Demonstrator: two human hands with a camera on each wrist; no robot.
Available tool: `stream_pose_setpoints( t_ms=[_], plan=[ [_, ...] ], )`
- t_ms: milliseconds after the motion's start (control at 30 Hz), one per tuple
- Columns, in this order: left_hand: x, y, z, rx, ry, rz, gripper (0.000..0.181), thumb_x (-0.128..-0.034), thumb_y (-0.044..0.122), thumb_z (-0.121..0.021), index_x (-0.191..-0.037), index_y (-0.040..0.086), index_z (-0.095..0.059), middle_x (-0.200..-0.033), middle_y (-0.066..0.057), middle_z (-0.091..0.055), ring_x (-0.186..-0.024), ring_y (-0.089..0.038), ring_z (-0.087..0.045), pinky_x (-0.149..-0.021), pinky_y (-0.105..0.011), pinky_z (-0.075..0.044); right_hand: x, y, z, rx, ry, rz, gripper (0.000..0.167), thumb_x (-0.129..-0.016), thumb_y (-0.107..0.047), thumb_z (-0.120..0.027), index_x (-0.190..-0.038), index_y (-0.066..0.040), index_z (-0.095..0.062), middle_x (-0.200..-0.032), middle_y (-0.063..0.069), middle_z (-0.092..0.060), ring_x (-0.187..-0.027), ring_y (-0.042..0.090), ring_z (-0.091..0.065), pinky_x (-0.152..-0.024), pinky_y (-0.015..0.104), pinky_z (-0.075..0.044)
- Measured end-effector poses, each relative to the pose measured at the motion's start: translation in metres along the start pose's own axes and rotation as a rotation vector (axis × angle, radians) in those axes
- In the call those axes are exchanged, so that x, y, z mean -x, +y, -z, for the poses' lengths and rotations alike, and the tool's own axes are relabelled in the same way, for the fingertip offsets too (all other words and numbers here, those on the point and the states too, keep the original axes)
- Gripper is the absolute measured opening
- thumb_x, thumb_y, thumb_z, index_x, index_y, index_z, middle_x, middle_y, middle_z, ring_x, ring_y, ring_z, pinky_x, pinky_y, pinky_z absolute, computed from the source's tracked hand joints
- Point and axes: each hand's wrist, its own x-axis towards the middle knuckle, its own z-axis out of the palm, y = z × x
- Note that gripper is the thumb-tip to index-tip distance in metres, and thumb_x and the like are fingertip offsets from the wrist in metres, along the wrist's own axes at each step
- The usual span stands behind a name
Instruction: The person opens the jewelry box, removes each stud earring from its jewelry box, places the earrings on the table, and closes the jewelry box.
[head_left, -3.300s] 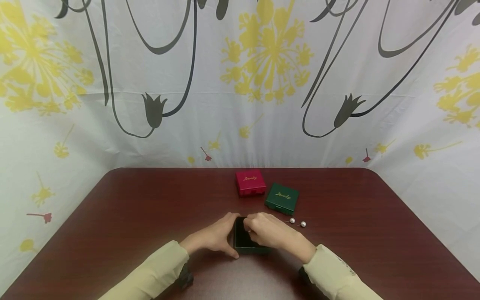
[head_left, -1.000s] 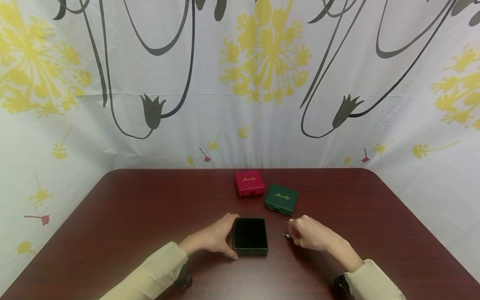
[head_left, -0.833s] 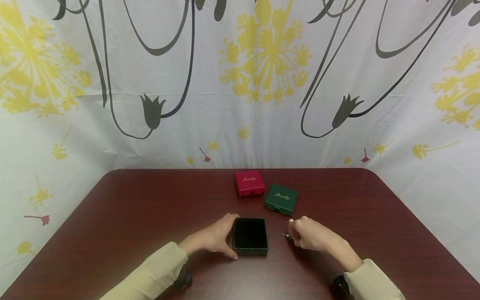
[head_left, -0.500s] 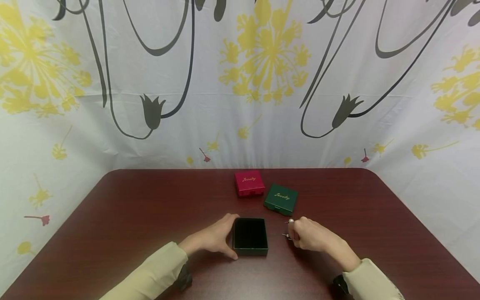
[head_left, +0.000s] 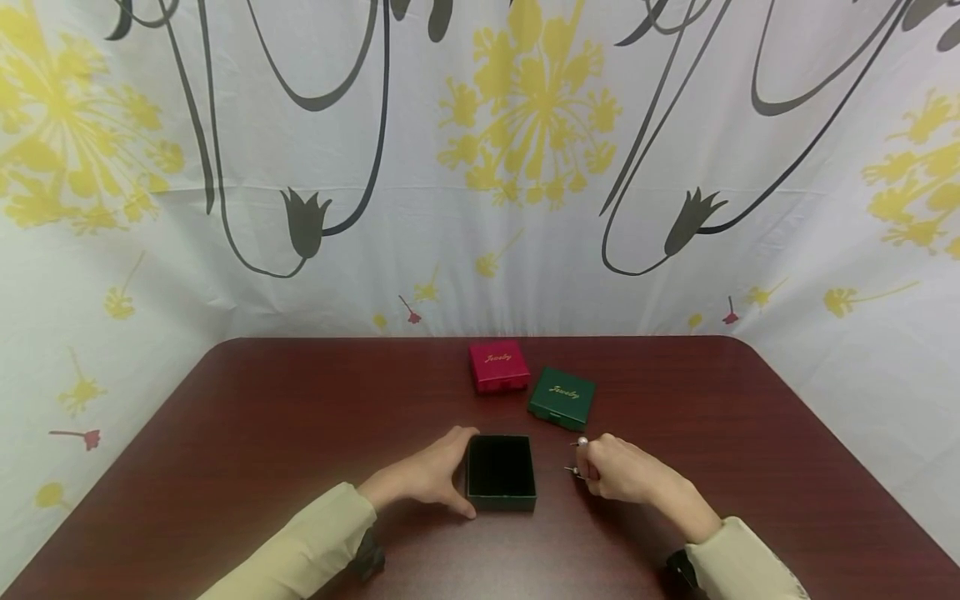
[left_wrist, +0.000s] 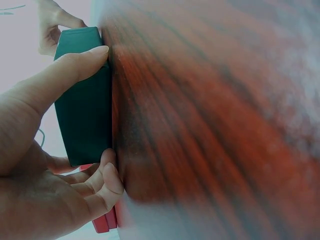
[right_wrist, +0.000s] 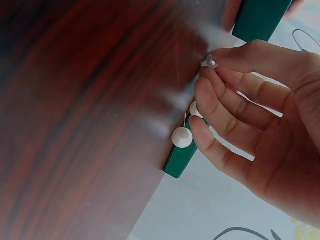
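An open green box [head_left: 501, 503] with a dark interior stands in front of me; I cannot make out anything inside. My left hand [head_left: 426, 471] grips its left side, with the thumb [left_wrist: 82, 65] on the near wall and the fingers at the far side. Right of the box, my right hand [head_left: 626, 468] pinches a pearl-headed pin [right_wrist: 211, 61] between thumb and forefinger, low over the table. Two more pearls lie by its other fingers: one pearl [right_wrist: 182, 137] has a thin metal stem, and another pearl [right_wrist: 194, 109] is partly hidden behind a finger.
A green lid [head_left: 563, 397] lettered "Jewelry" lies behind the right hand. Farther back is a red box [head_left: 499, 365] with the same lettering. The dark red wooden table [head_left: 300, 417] ends at a patterned white curtain [head_left: 420, 133].
About three seconds ago my right hand was inside the green box; it has since moved right to the pearls and pinches one. In the last second both hands stay nearly still.
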Motion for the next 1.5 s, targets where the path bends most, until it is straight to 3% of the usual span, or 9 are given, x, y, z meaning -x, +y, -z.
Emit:
stream_pose_setpoints(
  t_ms=[433,800,1267,1500],
  plan=[
    [0.000,-0.001,-0.001,-0.003,0.003,0.005,0.096,-0.0577,0.029,-0.083,-0.130,-0.004,-0.029,-0.123,-0.013,-0.039,-0.116,-0.023,-0.039,-0.096,-0.037,-0.035,0.000,-0.001,0.001,-0.040,-0.038,-0.023,0.014,-0.071,0.001,-0.066,-0.070,-0.008,-0.055,-0.059,-0.008,-0.045,-0.052,-0.001,-0.039,-0.046,0.018,-0.035],
    [0.001,0.001,0.001,-0.007,0.004,-0.007,0.095,-0.0576,0.026,-0.083,-0.129,-0.006,-0.028,-0.123,-0.016,-0.039,-0.117,-0.027,-0.039,-0.095,-0.038,-0.035,0.000,-0.001,0.007,-0.036,-0.016,-0.027,0.011,-0.074,-0.008,-0.067,-0.071,-0.011,-0.057,-0.062,-0.009,-0.050,-0.053,-0.001,-0.043,-0.047,0.018,-0.037],
    [0.001,0.001,0.001,-0.003,-0.007,0.015,0.096,-0.0589,0.028,-0.082,-0.130,-0.004,-0.028,-0.125,-0.014,-0.038,-0.118,-0.025,-0.038,-0.096,-0.037,-0.035,-0.010,0.010,0.017,0.008,0.117,-0.036,0.008,-0.078,-0.009,-0.064,-0.075,-0.012,-0.057,-0.073,-0.004,-0.054,-0.058,0.002,-0.045,-0.050,0.019,-0.038],
    [0.001,0.002,0.002,0.004,-0.018,0.022,0.096,-0.0596,0.028,-0.082,-0.131,-0.004,-0.027,-0.125,-0.014,-0.038,-0.118,-0.025,-0.038,-0.096,-0.038,-0.035,-0.018,0.019,0.018,0.035,0.151,-0.068,0.010,-0.079,-0.011,-0.065,-0.085,-0.004,-0.060,-0.080,0.003,-0.055,-0.063,0.010,-0.051,-0.053,0.021,-0.041]
  ],
)
